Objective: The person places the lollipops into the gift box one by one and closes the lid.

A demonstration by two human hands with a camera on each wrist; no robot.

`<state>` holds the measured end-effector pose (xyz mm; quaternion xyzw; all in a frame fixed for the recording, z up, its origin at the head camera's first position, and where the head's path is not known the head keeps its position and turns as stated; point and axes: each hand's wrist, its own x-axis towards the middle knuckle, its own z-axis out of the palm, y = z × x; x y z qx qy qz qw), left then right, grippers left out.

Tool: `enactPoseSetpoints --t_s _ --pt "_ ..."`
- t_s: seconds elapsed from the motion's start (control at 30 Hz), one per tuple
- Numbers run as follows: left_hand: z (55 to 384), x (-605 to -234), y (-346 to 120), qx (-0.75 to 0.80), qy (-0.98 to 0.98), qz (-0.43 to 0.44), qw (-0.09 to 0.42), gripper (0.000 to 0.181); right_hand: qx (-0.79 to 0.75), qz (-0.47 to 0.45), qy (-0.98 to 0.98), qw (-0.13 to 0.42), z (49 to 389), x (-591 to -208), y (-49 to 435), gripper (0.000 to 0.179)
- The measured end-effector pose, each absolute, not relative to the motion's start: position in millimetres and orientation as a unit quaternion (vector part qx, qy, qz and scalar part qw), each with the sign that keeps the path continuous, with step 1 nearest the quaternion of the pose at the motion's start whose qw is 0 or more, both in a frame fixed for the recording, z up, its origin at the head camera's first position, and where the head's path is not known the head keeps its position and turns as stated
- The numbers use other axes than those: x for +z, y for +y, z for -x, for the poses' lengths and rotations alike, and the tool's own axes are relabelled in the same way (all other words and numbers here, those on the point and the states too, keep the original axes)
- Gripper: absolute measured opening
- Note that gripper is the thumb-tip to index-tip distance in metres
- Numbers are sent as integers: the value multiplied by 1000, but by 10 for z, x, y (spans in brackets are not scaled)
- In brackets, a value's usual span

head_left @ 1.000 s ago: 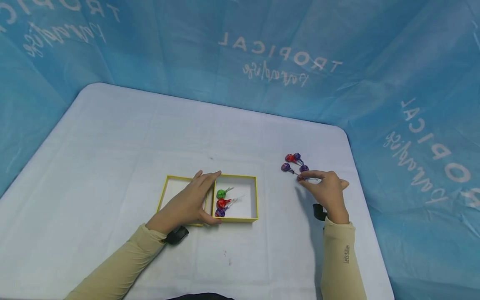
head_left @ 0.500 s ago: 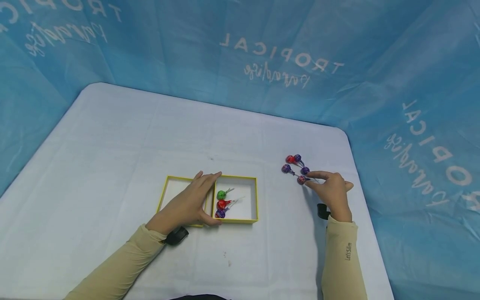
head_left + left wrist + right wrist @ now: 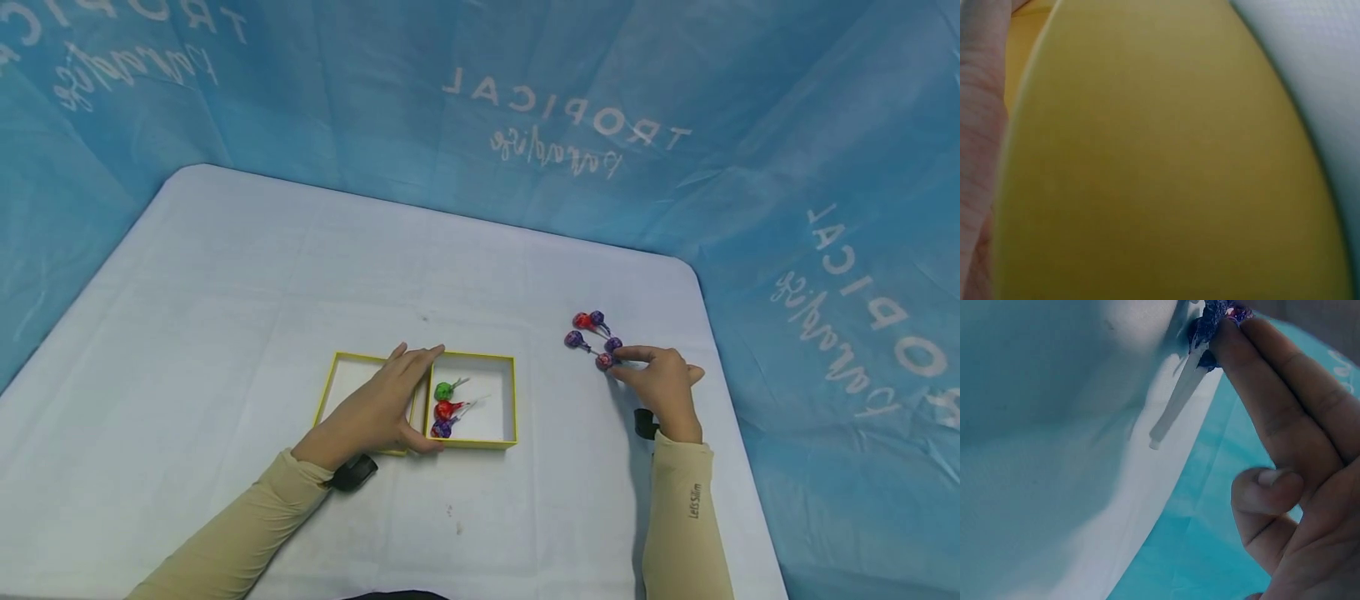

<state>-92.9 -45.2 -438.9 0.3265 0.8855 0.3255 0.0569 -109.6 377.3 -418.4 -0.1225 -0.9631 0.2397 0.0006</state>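
Observation:
My left hand (image 3: 371, 408) spans a yellow-rimmed box (image 3: 515, 400), thumb at its near wall and fingertips at its far left corner. Inside lie a green lollipop (image 3: 444, 390), a red one (image 3: 444, 409) and a purple one (image 3: 441, 428). A yellow cardboard wall (image 3: 1160, 156) fills most of the left wrist view. At the right, my right hand (image 3: 663, 387) pinches a purple-wrapped lollipop (image 3: 605, 361) by thumb and fingertips; its white stick (image 3: 1175, 412) points away from the fingers in the right wrist view. Another purple lollipop (image 3: 613, 344) is right at the fingertips.
Under my left hand and forearm is a second yellow-edged tray (image 3: 327, 387), partly hidden. Beyond my right hand lie a red lollipop (image 3: 582, 320) and two purple ones on the white tablecloth (image 3: 300, 250). A blue printed curtain (image 3: 375, 100) surrounds the table.
My right hand has shifted slightly right, and its fingertips have slid from the lollipop's head toward its stick side. My left hand stays at the box.

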Motion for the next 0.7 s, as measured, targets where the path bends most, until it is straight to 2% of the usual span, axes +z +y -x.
enactPoseSetpoints --t_s 0.7 --pt "922 -4361 -452 332 883 -325 68 128 214 103 -971 9 1098 -4230 3719 32"
